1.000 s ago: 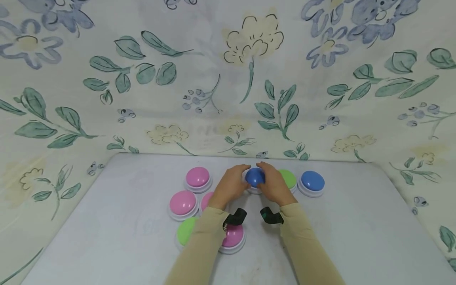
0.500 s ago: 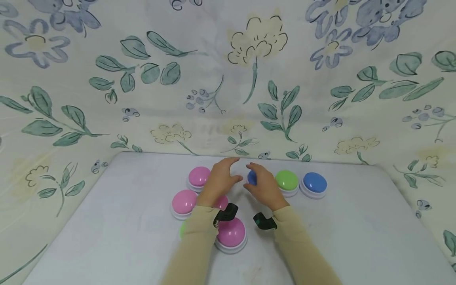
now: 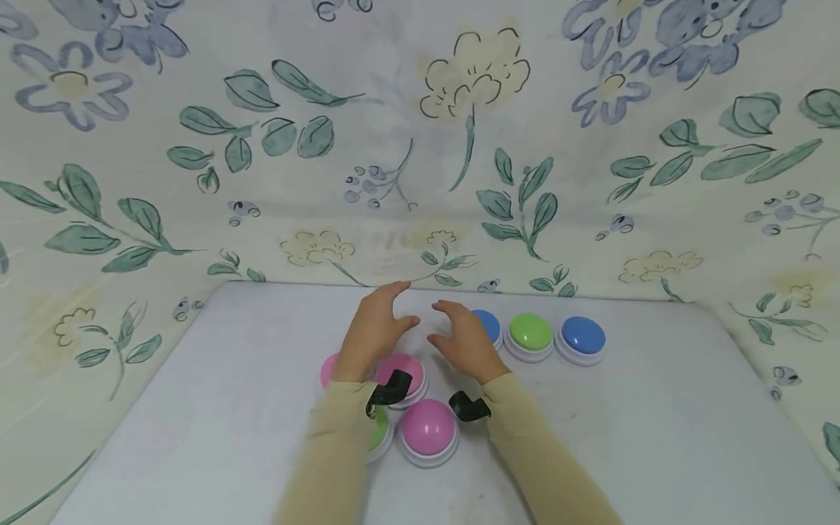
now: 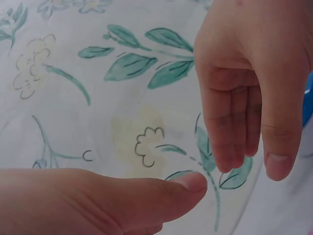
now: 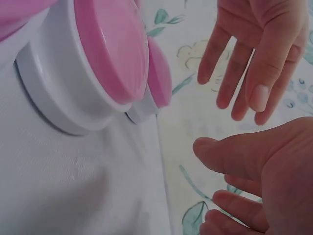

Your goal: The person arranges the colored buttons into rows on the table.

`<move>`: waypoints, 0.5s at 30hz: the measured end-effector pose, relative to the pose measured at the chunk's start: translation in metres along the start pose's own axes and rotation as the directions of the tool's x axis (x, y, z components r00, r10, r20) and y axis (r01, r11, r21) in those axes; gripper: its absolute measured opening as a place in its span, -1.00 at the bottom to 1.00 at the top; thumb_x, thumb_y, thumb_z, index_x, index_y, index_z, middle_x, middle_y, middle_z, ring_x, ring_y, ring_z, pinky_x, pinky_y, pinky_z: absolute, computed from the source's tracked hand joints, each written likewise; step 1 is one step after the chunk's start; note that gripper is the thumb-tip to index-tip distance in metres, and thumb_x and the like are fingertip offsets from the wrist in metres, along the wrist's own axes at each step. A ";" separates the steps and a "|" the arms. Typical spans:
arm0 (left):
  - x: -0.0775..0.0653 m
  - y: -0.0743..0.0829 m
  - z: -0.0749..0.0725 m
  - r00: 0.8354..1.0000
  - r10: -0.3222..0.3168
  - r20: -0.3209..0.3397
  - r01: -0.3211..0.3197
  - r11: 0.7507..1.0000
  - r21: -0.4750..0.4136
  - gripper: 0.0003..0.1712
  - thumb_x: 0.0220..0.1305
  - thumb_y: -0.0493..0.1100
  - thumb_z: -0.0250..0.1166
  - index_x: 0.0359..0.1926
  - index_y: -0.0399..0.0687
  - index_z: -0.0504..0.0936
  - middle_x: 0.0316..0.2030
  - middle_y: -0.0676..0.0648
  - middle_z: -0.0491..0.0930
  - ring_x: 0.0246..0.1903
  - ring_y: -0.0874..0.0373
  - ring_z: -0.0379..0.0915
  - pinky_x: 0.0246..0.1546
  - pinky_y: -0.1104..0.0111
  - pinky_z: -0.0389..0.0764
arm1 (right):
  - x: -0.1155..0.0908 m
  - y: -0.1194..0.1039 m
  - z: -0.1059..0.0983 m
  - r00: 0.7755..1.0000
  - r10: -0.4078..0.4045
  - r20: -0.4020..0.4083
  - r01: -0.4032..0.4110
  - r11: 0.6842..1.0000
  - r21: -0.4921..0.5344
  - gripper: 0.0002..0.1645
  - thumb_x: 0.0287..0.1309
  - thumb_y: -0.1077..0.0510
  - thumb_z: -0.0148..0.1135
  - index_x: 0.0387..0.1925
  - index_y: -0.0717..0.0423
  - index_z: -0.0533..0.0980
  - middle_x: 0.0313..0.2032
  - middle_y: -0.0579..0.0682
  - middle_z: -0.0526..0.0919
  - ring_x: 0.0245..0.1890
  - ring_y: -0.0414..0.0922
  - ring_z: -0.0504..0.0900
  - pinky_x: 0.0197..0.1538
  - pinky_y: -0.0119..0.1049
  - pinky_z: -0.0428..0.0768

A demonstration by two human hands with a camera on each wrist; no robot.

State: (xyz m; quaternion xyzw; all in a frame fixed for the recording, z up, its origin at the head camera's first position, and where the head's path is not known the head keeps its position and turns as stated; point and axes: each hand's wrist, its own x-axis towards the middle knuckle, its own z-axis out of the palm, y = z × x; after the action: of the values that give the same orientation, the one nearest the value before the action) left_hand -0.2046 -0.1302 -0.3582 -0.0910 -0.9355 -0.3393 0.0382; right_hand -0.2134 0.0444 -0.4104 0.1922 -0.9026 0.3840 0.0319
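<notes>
My left hand hovers over the pink buttons with its thumb and fingers spread apart, holding nothing. Facing it, my right hand is also empty, its fingers loosely bent, just left of a blue push button. Below the hands sits a pink button on a white base, partly covered by the left wrist. Another pink button peeks out left of that wrist. The rearmost pink one is hidden behind the left hand in the head view. In the right wrist view, pink buttons stand beside both hands.
A green button and a second blue button continue the row at right. Nearer me are a front pink button and a green one half under the left sleeve. Floral cloth rises behind the white table.
Both hands have come off the blue button and moved left, the left hand farther, toward the pink buttons. The blue button stays in the row beside the green one.
</notes>
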 end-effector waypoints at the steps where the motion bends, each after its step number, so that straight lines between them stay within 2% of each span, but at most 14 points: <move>1: -0.001 -0.002 -0.002 1.000 -0.002 -0.006 0.002 1.000 0.006 -0.27 0.22 -0.24 0.43 0.38 -0.32 0.40 0.34 -0.30 0.41 0.37 -0.17 0.27 0.40 0.02 0.30 | 0.001 -0.001 0.000 1.000 -0.009 -0.002 0.009 1.000 -0.001 -0.38 0.23 0.22 0.36 0.29 0.28 0.44 0.28 0.23 0.49 0.33 0.15 0.43 0.39 0.04 0.39; 7: -0.004 -0.013 -0.012 0.998 -0.048 -0.028 0.048 0.999 0.006 -0.25 0.22 -0.21 0.43 0.39 -0.29 0.39 0.35 -0.30 0.40 0.39 -0.20 0.25 0.40 -0.01 0.28 | 0.008 -0.008 0.003 1.000 0.003 0.020 -0.002 1.000 -0.007 -0.35 0.26 0.16 0.36 0.33 0.23 0.42 0.30 0.20 0.49 0.34 0.13 0.43 0.39 0.01 0.40; 15: -0.007 -0.037 -0.022 0.992 -0.125 0.015 0.125 0.991 -0.046 -0.19 0.24 -0.13 0.39 0.46 -0.17 0.32 0.40 -0.29 0.34 0.42 -0.24 0.17 0.40 -0.12 0.23 | 0.021 -0.015 0.009 0.997 0.026 0.066 -0.027 1.000 0.013 -0.30 0.28 0.10 0.35 0.40 0.15 0.37 0.34 0.15 0.46 0.36 0.10 0.41 0.38 -0.01 0.40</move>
State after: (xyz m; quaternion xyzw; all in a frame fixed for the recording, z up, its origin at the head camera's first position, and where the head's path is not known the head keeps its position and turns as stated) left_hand -0.2047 -0.1737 -0.3654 -0.0352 -0.9314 -0.3621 0.0090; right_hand -0.2266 0.0219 -0.4025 0.1929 -0.9029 0.3842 -0.0043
